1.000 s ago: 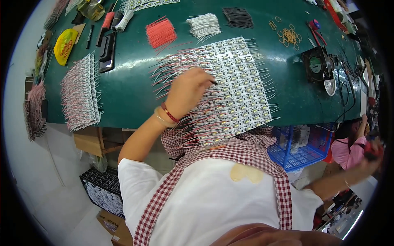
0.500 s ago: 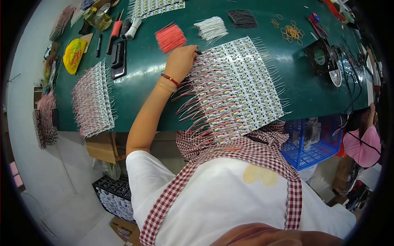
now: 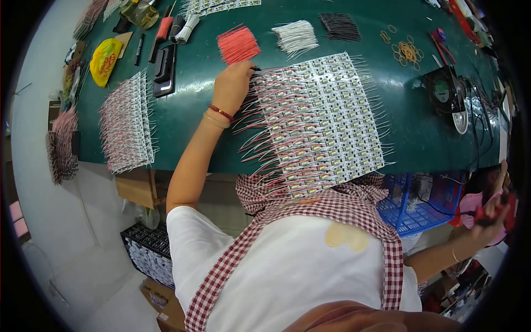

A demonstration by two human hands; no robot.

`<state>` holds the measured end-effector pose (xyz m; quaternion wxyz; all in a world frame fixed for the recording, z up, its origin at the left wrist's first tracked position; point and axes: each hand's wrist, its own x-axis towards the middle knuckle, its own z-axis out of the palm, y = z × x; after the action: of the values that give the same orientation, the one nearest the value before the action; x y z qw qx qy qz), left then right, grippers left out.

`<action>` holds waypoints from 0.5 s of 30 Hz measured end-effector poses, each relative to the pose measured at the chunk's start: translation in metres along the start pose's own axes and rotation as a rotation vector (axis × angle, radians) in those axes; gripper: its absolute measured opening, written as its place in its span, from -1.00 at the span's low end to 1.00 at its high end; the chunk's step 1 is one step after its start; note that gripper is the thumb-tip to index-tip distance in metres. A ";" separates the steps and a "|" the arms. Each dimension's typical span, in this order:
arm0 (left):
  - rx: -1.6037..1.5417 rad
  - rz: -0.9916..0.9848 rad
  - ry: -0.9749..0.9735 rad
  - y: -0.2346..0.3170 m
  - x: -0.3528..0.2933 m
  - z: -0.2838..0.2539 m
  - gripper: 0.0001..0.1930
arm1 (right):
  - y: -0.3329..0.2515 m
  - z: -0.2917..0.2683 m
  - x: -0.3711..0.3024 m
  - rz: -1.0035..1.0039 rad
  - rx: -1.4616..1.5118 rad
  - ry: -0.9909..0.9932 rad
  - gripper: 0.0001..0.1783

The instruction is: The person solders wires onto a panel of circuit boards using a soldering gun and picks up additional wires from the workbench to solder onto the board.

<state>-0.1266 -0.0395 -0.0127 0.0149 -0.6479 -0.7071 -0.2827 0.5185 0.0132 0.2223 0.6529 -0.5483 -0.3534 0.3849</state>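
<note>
A sheet of white LED circuit boards (image 3: pixel 326 122) lies at the table's near edge, with red, white and black wires along its left side and short white wires along its right. At its far left corner my left hand (image 3: pixel 233 86) is closed, a small dark strand showing at the fingertips; what they pinch I cannot make out. Off to the far right, beyond the table's edge, my right hand (image 3: pixel 487 222) is closed on a blurred red and black tool (image 3: pixel 495 211), from which a black cord seems to run.
Red (image 3: pixel 238 45), white (image 3: pixel 296 37) and black wire piles (image 3: pixel 339 27) lie behind the sheet. Rubber bands (image 3: pixel 408 52), red-handled pliers (image 3: pixel 441 44) and a black fan (image 3: pixel 444 88) are rightward. More wired boards (image 3: pixel 128 124) lie left; a blue crate (image 3: pixel 423 207) stands below.
My right hand has come into view at the right, holding the red and black tool. The left hand has shifted slightly left and stays closed at the sheet's far corner.
</note>
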 end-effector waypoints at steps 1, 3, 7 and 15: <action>-0.064 -0.003 0.017 -0.002 0.005 0.002 -0.90 | 0.014 0.001 -0.003 0.001 0.000 0.005 -0.46; -0.130 -0.012 0.033 -0.004 0.012 0.006 -0.89 | 0.040 0.022 -0.010 0.023 0.191 -0.604 -0.46; -0.155 0.051 0.097 0.009 0.030 0.000 -0.91 | 0.072 0.097 -0.045 0.018 0.097 -0.508 -0.42; -0.173 0.352 -0.065 0.042 0.061 0.035 -0.90 | 0.138 0.222 -0.117 0.285 0.055 -0.586 -0.57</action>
<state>-0.0857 0.0305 -0.0024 -0.0145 -0.7691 -0.5562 -0.3144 0.2537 0.0216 0.1146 0.4776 -0.4402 -0.4354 0.6234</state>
